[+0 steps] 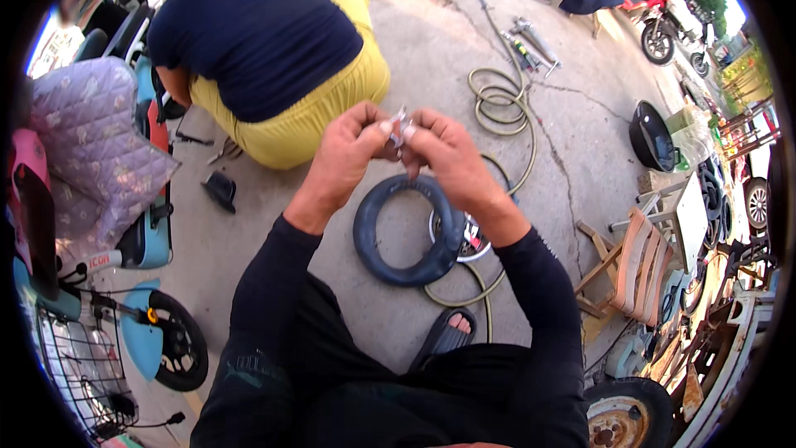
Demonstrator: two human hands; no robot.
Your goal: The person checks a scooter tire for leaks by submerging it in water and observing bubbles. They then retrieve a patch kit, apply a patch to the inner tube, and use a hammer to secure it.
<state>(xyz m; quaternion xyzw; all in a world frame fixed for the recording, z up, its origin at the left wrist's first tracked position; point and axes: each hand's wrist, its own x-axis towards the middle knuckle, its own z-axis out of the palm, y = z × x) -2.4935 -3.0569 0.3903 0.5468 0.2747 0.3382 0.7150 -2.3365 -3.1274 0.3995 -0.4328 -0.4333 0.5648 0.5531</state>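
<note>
My left hand (348, 153) and my right hand (452, 158) meet in front of me, both closed. Thumbs and fingertips pinch a small, crumpled, silvery-white piece (399, 128) between them; its kind is too small to make out. On the concrete below lies a dark, inflated inner tube (365, 231), apart from my hands. The tube's right side overlaps a small wheel (474, 242) with a pale rim, partly hidden by my right forearm. One of my feet, in a dark slipper (431, 338), rests near the tube.
A person in yellow trousers (340, 87) crouches close ahead on the left. Beside them stands a light-blue scooter (143, 333). A hose (488, 315) winds over the ground toward hand tools (537, 40). At right are a black basin (645, 139), a slatted wooden chair (638, 270) and a rusty wheel (618, 425).
</note>
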